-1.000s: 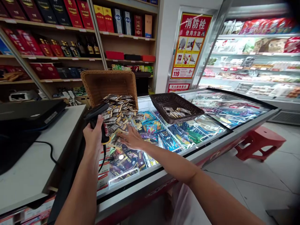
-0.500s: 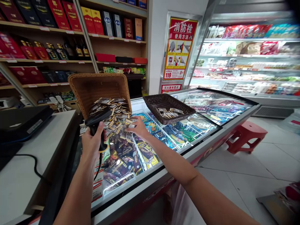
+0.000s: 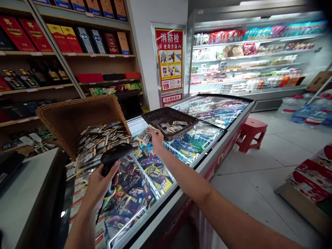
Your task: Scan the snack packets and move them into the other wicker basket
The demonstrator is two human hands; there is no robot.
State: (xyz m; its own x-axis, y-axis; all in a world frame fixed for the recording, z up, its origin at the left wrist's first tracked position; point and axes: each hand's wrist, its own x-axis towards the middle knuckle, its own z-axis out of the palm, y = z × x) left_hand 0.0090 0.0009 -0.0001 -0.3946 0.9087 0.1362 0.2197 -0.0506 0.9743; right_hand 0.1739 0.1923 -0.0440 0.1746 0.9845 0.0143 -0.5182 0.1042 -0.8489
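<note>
My left hand (image 3: 100, 185) is wrapped round the handle of a black barcode scanner (image 3: 116, 153), its head pointing right. Between the fingers of my right hand (image 3: 157, 142) are small flat packets (image 3: 145, 136), held over the freezer just left of the dark woven basket (image 3: 162, 116). Some similar packets (image 3: 174, 128) lie inside that basket. On the left a tan wicker basket (image 3: 83, 110) is tipped on its side, with a large heap of packets (image 3: 101, 141) spilling from its mouth. Exactly how many packets my right hand holds is hidden.
Both baskets rest on a glass-topped chest freezer (image 3: 220, 138) full of wrapped ice creams. A grey counter (image 3: 31, 183) stands at left, shelves of boxes (image 3: 88, 77) behind. A red stool (image 3: 252, 135) and red-and-white cartons (image 3: 313, 176) are on the right.
My right hand has moved from the heap toward the dark basket, carrying packets. My left hand still grips the scanner. The view has turned right.
</note>
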